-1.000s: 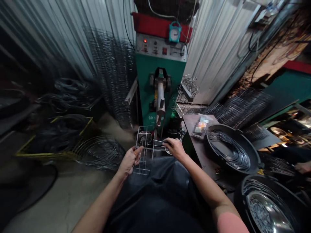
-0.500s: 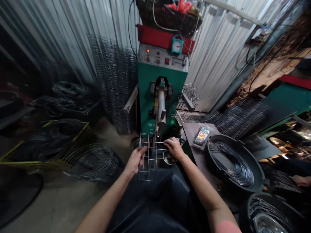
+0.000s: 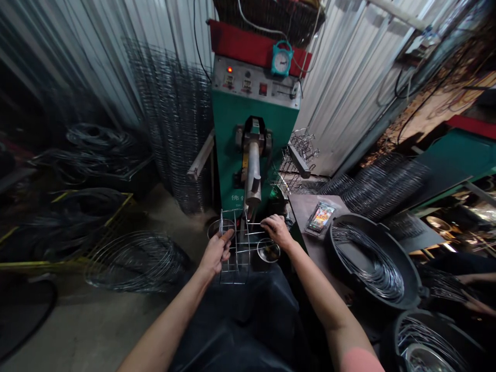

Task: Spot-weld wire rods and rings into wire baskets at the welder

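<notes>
My left hand (image 3: pixel 217 253) is closed on the left side of a wire rack (image 3: pixel 242 251), its thumb lying along the wires. The rack is a small grid of thin bright rods, held over my lap. With thumb and fingers pinched, my right hand (image 3: pixel 276 230) grips the right end of a thin metal rod (image 3: pixel 254 223) at the rack's far side. Just above the rod's left end is the electrode arm (image 3: pixel 253 178) of a green spot welding machine (image 3: pixel 228 126). Whether its tip touches the wires I cannot tell.
A round dish (image 3: pixel 268 251) sits below my right hand. To the right, a side table (image 3: pixel 300 206) bears a phone (image 3: pixel 321 217) and a black tub (image 3: pixel 414 276) of wire rings. Stacked wire grids (image 3: pixel 174 119) and wire hoops (image 3: pixel 132 258) stand left. Another person's hands (image 3: pixel 478 299) are at far right.
The view has shifted a little, so the machine sits slightly further left and higher. Both hands keep their grip. The electrode tip now appears closer to the rod.
</notes>
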Motion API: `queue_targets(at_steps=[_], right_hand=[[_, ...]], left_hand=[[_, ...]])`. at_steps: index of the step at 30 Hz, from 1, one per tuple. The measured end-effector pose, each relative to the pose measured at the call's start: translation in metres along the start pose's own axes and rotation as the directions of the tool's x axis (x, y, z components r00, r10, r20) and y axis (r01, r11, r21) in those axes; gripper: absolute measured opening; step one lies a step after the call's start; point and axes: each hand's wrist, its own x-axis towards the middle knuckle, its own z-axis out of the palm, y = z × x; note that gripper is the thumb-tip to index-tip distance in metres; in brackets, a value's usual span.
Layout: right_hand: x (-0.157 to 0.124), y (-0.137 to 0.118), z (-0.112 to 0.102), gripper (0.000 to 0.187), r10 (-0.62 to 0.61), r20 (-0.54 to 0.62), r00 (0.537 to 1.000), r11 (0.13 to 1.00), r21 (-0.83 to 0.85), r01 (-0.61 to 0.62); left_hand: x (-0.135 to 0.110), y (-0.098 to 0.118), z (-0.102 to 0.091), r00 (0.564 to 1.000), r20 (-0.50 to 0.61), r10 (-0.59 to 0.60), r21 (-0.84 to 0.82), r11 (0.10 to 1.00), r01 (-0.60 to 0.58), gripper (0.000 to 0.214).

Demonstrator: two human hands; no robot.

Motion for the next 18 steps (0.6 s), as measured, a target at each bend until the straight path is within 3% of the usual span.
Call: queue_targets(at_steps=[13, 18], right_hand=[[0.012, 0.014, 0.004, 0.016, 0.015, 0.016, 1.000, 1.000, -0.015, -0.014], [0.003, 0.011, 0.004, 0.017, 0.018, -0.024, 1.000, 1.000, 0.003, -0.018]], left_hand=[[0.010, 0.007, 0.004, 0.999, 0.013, -0.034, -0.014, 0.999, 0.034, 0.033], [0.012, 0.006, 0.004, 0.999, 0.010, -0.040, -0.012, 0.999, 0.040, 0.037]])
